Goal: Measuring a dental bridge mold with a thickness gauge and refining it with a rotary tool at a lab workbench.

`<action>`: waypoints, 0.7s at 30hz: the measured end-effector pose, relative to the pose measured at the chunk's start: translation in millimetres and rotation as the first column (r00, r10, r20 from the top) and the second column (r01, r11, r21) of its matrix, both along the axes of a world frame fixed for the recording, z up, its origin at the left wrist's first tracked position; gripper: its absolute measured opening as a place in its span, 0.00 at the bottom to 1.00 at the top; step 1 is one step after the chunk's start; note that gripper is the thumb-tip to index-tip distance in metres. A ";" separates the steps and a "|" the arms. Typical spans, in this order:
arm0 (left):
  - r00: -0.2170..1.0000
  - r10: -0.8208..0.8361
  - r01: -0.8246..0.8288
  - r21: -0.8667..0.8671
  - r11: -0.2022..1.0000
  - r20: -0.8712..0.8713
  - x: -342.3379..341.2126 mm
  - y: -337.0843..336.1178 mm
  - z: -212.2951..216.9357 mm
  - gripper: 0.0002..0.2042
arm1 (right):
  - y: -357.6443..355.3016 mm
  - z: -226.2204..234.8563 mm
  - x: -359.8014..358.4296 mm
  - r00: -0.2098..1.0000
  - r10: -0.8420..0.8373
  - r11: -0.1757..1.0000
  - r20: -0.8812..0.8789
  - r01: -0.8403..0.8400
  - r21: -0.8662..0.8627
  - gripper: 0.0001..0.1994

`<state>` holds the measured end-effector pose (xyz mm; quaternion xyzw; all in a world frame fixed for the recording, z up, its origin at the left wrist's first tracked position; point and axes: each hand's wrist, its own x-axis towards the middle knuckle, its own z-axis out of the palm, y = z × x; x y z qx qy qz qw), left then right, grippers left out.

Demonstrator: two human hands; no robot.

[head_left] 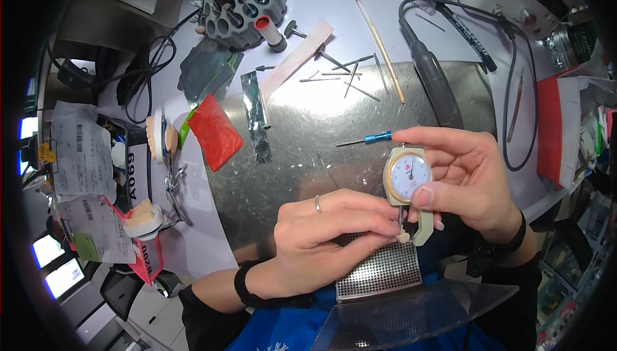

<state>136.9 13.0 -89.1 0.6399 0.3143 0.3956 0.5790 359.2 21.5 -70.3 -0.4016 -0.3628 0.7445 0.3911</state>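
Bright overhead light glares white off the metal plate [308, 103]; fisheye edges bend, darken and blur
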 end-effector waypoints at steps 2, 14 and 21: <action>1.000 0.001 -0.001 0.006 1.000 -0.002 0.0 0.7 0.9 0.08 | -0.6 0.4 0.2 1.000 -0.002 1.000 -0.006 0.002 -0.006 0.27; 1.000 -0.019 0.020 0.039 0.999 -0.009 -0.2 1.7 -1.3 0.11 | -0.2 0.1 0.6 1.000 0.011 1.000 0.017 -0.011 0.004 0.27; 1.000 -0.025 0.025 0.029 0.999 -0.005 1.0 1.9 2.9 0.11 | 1.4 1.0 -0.7 1.000 -0.015 0.998 0.009 0.015 -0.069 0.25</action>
